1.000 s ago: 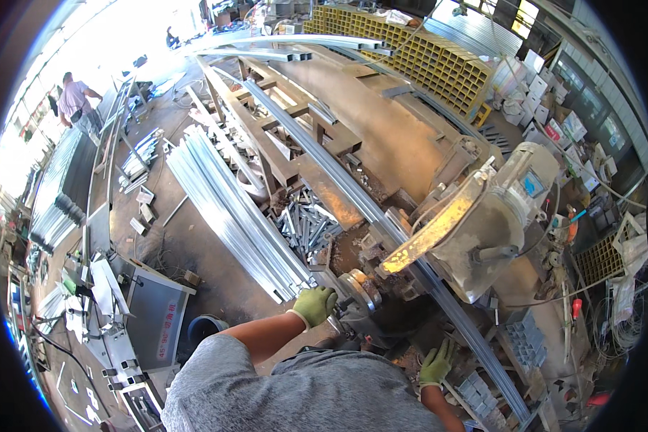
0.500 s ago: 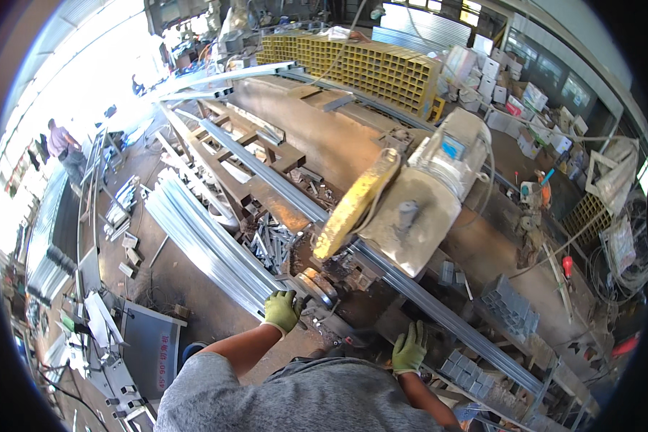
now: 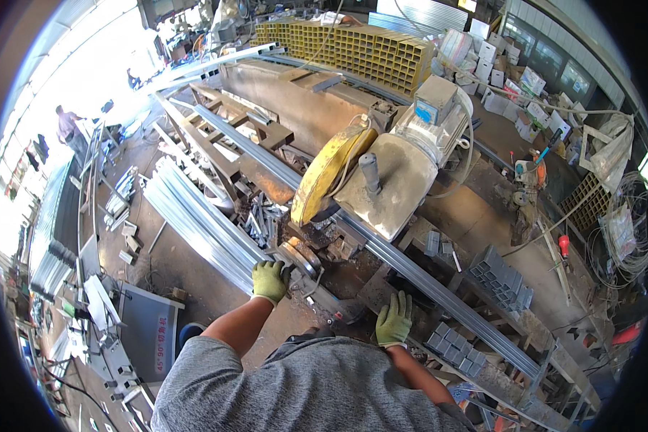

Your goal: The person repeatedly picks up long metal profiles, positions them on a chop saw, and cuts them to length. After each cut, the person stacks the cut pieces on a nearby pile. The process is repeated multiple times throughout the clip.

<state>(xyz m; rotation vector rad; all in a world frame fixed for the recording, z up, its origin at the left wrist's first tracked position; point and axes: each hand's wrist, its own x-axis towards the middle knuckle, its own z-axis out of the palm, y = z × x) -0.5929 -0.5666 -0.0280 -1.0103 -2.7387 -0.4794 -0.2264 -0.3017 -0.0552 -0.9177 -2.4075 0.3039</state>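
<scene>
Head camera: your gloved left hand [image 3: 269,281], left of the frame's lower centre, has its fingers partly curled beside a round, rusty-orange metal part [image 3: 299,254]; you cannot tell from here whether it grips anything. Your gloved right hand [image 3: 394,320], right of lower centre, has its fingers stretched out and slightly parted, with nothing visible in its grasp. The bundle of metal tubes [image 3: 446,299] slants from beneath the yellow saw guard [image 3: 331,169], mid-frame, toward the lower right.
</scene>
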